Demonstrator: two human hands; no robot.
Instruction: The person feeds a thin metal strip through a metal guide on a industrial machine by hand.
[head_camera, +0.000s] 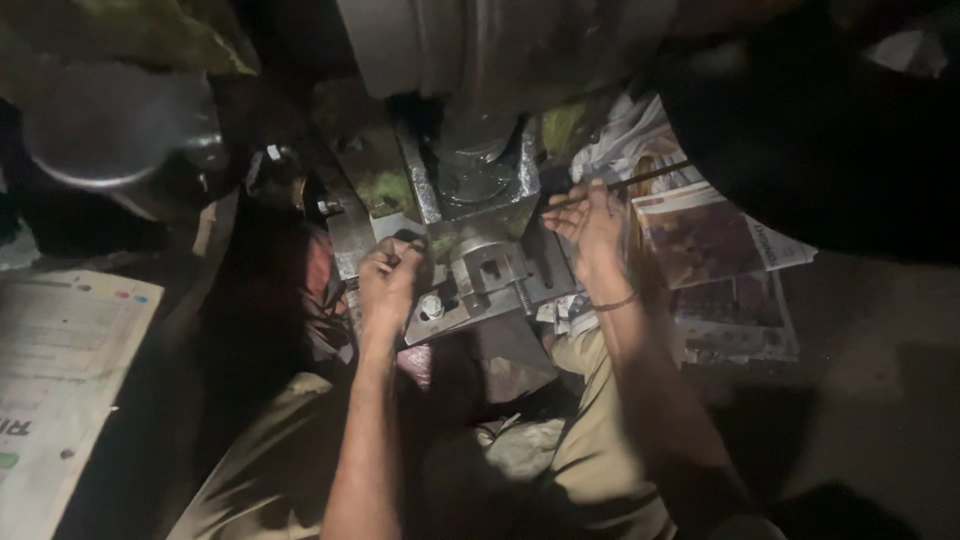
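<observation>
A metal press machine stands before me, its steel die block (487, 268) under a thick vertical ram (470, 150). My left hand (388, 280) is curled at the block's left side, fingers closed on a small dark part I cannot make out. My right hand (587, 222) is at the block's right side, pinching a thin dark rod (640, 180) that slants up to the right. A cord bracelet circles my right wrist. A round bolt head (432, 306) sits on the base plate just right of my left hand.
Newspaper sheets (715, 250) lie on the right, beside my right hand. More printed paper (60, 370) lies at the far left. A round metal bowl (110, 140) sits at upper left. My knees in khaki trousers (590, 450) are below. The scene is dim.
</observation>
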